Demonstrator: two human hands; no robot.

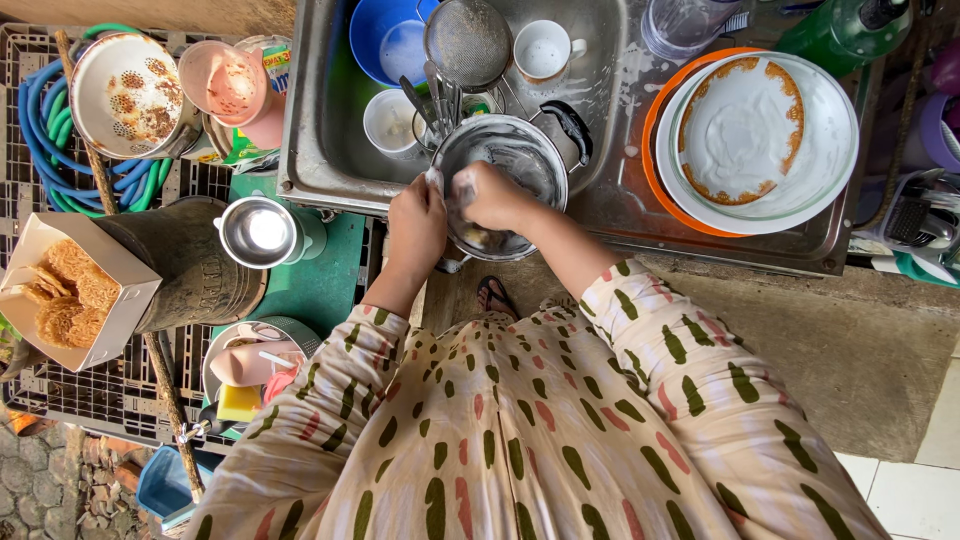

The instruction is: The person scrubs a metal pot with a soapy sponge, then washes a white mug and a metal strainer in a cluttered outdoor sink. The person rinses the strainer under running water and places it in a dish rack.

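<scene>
My pot (500,175) sits at the sink's (310,120) near edge, cups (545,48) and a strainer (468,40) behind it in the basin. Stacked plates (765,140) lie right, a crate (60,400) left.

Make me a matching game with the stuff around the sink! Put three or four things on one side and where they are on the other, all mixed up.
Things:
1. metal pot
2. white cup
3. stacked plates
4. paper box of round crackers

Places:
A. on the black crate, far left
B. on the wet counter right of the sink
C. at the sink's front edge, between the left hand and right hand
D. inside the sink, near the back

Pairs: 1-C, 2-D, 3-B, 4-A
</scene>
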